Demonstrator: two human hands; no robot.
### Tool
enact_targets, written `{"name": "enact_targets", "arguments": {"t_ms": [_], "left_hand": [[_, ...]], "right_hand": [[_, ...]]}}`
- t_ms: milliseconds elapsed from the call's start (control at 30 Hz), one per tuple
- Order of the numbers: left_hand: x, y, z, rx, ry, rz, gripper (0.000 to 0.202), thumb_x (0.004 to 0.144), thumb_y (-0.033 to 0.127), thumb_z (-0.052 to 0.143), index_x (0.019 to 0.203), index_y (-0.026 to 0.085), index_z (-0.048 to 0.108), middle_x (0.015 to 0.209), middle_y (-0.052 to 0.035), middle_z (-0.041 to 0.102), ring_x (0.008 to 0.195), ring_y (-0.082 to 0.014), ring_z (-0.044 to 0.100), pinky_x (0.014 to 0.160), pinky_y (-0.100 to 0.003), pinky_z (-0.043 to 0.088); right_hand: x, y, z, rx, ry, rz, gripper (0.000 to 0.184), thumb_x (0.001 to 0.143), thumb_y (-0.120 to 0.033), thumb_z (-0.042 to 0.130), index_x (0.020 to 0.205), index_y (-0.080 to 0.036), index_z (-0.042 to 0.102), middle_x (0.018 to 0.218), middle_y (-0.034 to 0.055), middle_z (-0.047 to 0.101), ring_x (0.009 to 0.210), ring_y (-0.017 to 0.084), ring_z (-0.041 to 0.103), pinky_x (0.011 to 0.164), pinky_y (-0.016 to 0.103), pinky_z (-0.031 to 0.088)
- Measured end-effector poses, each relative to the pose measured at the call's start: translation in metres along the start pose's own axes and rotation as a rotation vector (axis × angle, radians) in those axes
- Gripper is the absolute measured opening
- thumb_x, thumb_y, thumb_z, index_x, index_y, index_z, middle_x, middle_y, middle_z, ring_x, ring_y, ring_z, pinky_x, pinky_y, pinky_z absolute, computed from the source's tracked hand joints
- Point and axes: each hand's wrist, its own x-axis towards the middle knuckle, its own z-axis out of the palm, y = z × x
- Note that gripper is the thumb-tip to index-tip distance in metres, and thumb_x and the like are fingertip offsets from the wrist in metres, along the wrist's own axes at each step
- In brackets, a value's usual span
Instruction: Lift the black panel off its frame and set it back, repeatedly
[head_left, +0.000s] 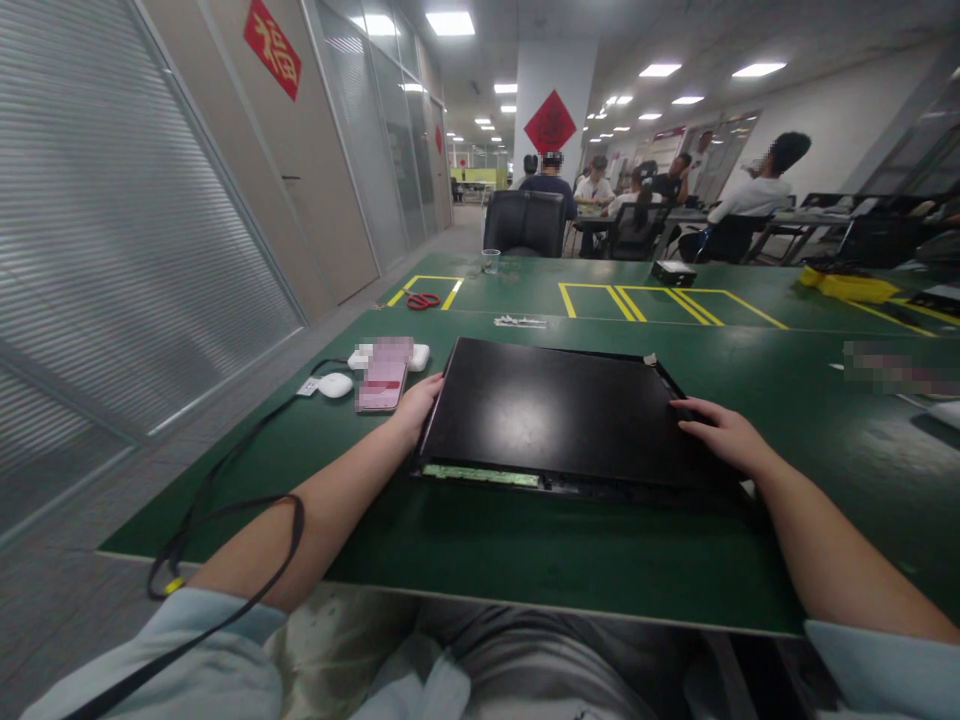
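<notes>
A black flat screen panel (540, 415) lies in front of me on the green table (570, 550), sitting skewed over a black frame (664, 380) whose back and right edges show. A green circuit strip (480, 475) runs along its near edge. My left hand (420, 408) is closed around the panel's left edge, its fingertips partly hidden. At the right side, my right hand (721, 432) grips the edge of the panel and frame, fingers curled over the rim; its underside is hidden.
Left of the panel are a pink phone (384, 375), a white round device (334, 385) and a black strap (225, 455). Farther back lie red scissors (423, 300), a clear cup (490, 261), a black box (673, 272) and a yellow item (851, 285). People sit beyond.
</notes>
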Motion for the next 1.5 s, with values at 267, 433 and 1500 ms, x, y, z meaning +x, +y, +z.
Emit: {"name": "enact_targets", "arguments": {"t_ms": [267, 433, 1500], "left_hand": [[0.002, -0.001, -0.001, 0.049, 0.059, 0.038, 0.086, 0.069, 0.016, 0.089, 0.147, 0.015, 0.051, 0.080, -0.0045, 0.078, 0.053, -0.0180, 0.070, 0.050, -0.026, 0.054], [0.006, -0.001, -0.003, 0.084, 0.026, 0.072, 0.087, 0.071, 0.022, 0.088, 0.149, 0.015, 0.051, 0.083, -0.0055, 0.078, 0.058, -0.0192, 0.072, 0.052, -0.026, 0.053], [-0.021, 0.008, 0.005, 0.110, -0.220, 0.234, 0.059, 0.067, 0.029, 0.081, 0.124, 0.016, 0.073, 0.097, -0.0082, 0.081, 0.096, -0.0319, 0.075, 0.084, -0.040, 0.059]], "right_hand": [[0.000, -0.001, 0.001, -0.002, -0.001, -0.016, 0.045, 0.072, -0.035, 0.068, 0.115, -0.025, 0.079, 0.138, 0.0087, 0.067, 0.135, 0.036, 0.056, 0.117, 0.051, 0.039], [0.001, 0.002, 0.002, -0.011, 0.021, -0.034, 0.043, 0.072, -0.036, 0.068, 0.113, -0.027, 0.080, 0.137, 0.0075, 0.068, 0.133, 0.036, 0.058, 0.116, 0.050, 0.041], [-0.004, -0.005, 0.002, 0.013, 0.004, -0.011, 0.053, 0.074, -0.034, 0.064, 0.126, -0.024, 0.074, 0.133, 0.0100, 0.070, 0.127, 0.035, 0.062, 0.112, 0.050, 0.044]]}}
